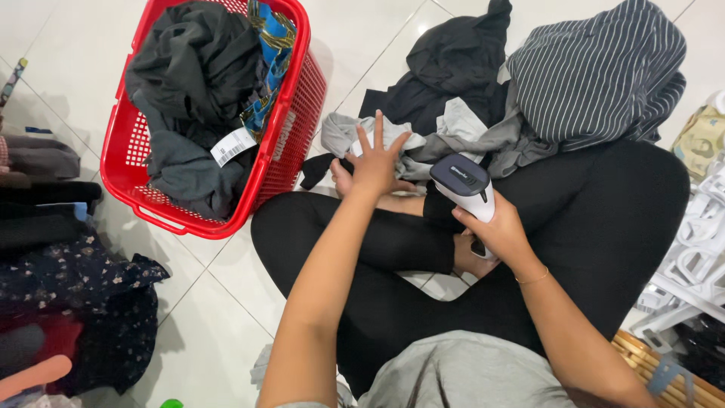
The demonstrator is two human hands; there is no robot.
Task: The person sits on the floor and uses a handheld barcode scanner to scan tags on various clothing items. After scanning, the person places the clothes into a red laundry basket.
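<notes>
While the person sits cross-legged on the white tiled floor, everything lies within arm's reach, which seems to be why the clothes are spread in a ring around the legs. Nearest the body, the right hand is closed around the grip of a white and grey handheld scanner, its dark head tilted up and toward the left hand; held upright like that, it looks ready to be aimed at whatever comes in front of it. A thin bracelet sits on that wrist. The left hand is stretched forward with fingers spread wide and holds nothing; its palm hovers over or just touches the light grey garment in front of the knees, and whether it presses down I cannot tell.

Beyond the hands lies a loose pile: a black garment and a dark striped shirt draped partly over the right knee. Farther left stands a red plastic basket, filled with dark grey clothes and a blue patterned cloth, a white tag facing up. Folded dark clothes sit at the left edge, white hangers at the right.
</notes>
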